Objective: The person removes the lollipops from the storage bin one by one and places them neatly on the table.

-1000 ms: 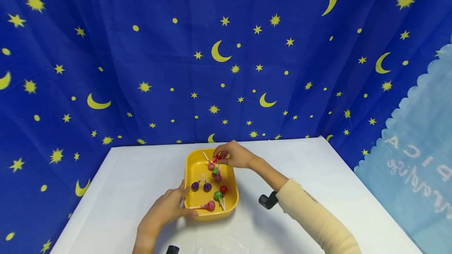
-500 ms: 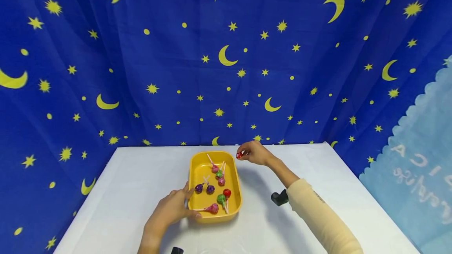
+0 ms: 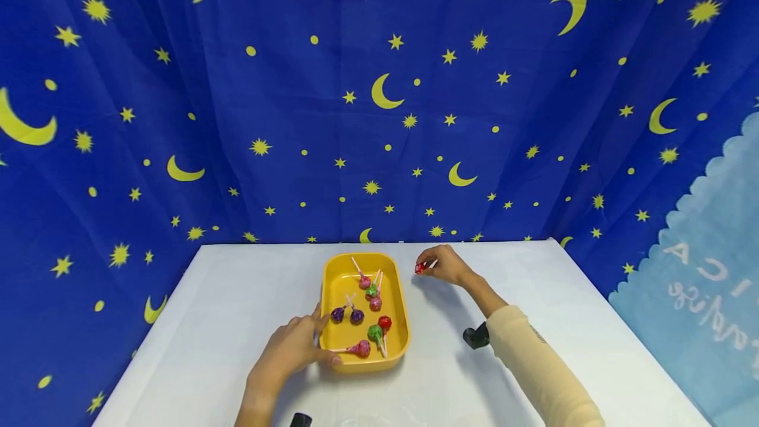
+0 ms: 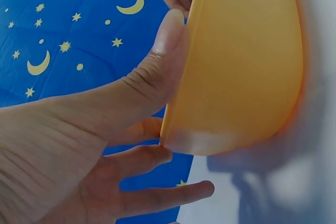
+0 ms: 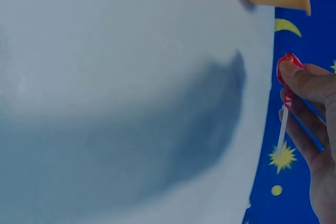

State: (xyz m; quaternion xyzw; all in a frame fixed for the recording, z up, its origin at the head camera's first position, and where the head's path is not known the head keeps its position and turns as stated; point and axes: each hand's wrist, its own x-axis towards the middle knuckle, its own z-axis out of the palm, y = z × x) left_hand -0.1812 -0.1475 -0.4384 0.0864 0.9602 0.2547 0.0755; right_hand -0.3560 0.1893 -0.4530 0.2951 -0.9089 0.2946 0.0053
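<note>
My right hand (image 3: 445,264) pinches a red-wrapped lollipop (image 3: 420,269) over the white table, to the right of a yellow tray (image 3: 370,368). In the right wrist view the thumb lies on the candy head and the white stick (image 5: 282,129) points down. My left hand (image 3: 292,346) holds the tray's near left corner, its thumb at the rim. Inside the tray lie two purple lollipops (image 3: 356,316) with crossed sticks. A red lollipop (image 3: 385,323), a green one (image 3: 375,333) and a pink one (image 3: 360,348) are nearest me. Pink (image 3: 364,281) and green (image 3: 371,290) lollipops lie farther back.
White cloth covers the table (image 3: 255,275). A blue curtain (image 3: 284,117) with yellow moons and stars hangs behind it. At the right is a light blue scalloped panel (image 3: 705,249) with lettering. A black device (image 3: 476,336) shows by the right forearm.
My right hand has lifted the red lollipop out of the tray's far end and carried it right, over the table. My left hand stays at the tray corner. The head view has shifted slightly.
</note>
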